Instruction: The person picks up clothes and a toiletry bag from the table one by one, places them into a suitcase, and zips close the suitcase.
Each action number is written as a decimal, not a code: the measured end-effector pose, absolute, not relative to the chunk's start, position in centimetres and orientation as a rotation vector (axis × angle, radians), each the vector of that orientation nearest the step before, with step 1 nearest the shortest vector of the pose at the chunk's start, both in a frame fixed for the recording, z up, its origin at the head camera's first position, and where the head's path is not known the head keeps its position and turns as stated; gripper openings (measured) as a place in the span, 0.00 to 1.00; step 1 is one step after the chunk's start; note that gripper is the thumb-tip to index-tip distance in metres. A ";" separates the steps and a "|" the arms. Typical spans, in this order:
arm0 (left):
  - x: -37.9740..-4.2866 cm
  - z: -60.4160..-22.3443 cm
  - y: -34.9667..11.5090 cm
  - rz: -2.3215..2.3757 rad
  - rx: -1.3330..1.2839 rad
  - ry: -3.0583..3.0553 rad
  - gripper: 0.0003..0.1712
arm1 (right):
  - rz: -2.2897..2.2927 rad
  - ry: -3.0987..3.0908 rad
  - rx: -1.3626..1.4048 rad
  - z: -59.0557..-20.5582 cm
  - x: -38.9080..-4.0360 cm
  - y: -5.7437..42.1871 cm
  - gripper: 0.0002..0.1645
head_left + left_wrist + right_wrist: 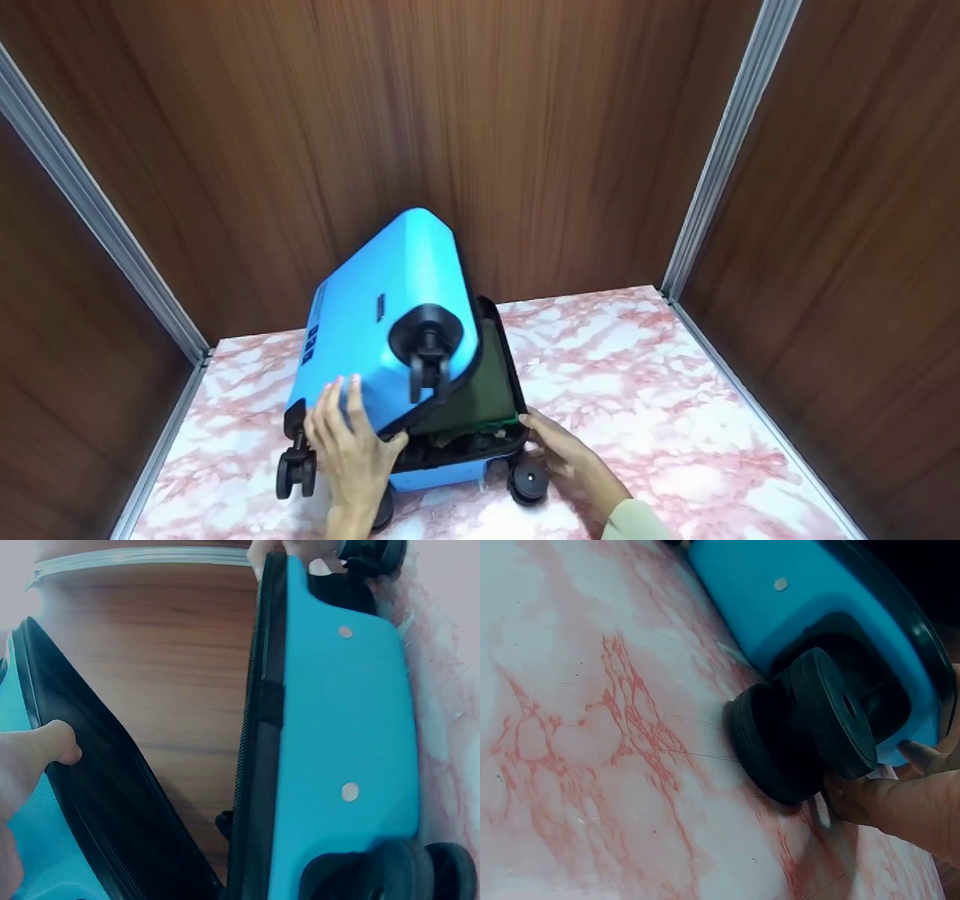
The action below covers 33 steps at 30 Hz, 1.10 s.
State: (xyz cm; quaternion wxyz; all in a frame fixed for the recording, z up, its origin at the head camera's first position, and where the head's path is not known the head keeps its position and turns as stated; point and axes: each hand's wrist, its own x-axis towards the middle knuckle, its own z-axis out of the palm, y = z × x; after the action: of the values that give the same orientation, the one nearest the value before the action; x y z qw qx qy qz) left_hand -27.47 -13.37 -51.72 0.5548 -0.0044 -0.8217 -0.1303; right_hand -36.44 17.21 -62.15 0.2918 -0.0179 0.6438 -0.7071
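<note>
A blue hard-shell suitcase stands partly open, its lid (367,322) tilted up over the lower shell (442,475). My left hand (346,442) grips the lid's edge between two wheels, with its fingers spread on the blue outside. In the left wrist view the thumb (61,742) hooks over the black zip rim (97,772). At the near right corner of the lower shell, my right hand (566,450) holds the rim beside a black double wheel (832,716). Dark green cloth-like contents (484,382) show in the gap; the lid hides the rest.
Pink-and-white marbled table surface (645,390) lies under the suitcase. A brown wood-grain panel (555,150) rises close behind, with side panels left and right framed by metal strips (731,135). The lid's wheel (296,472) juts out at the left.
</note>
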 end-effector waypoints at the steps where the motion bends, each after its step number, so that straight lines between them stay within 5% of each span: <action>1: -27.5 -51.8 -13.2 -0.288 -0.021 -1.959 0.79 | -1.889 1.713 -0.045 -62.1 -36.4 17.2 0.51; 17: -28.3 -54.9 -10.1 -0.056 -0.259 -2.083 0.74 | -1.996 1.594 -0.203 -62.0 -36.6 17.3 0.45; 33: -28.2 -57.6 -9.1 -0.101 -0.372 -2.094 0.53 | -2.065 1.528 -0.113 -63.1 -35.8 18.2 0.41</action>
State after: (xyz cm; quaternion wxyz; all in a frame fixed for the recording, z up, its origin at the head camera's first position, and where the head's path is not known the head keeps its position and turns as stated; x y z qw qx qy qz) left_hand -28.21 -9.07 -57.61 0.4850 -0.1529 -0.8600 -0.0413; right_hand -35.84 18.18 -63.09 0.2812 -0.0421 0.5702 -0.7707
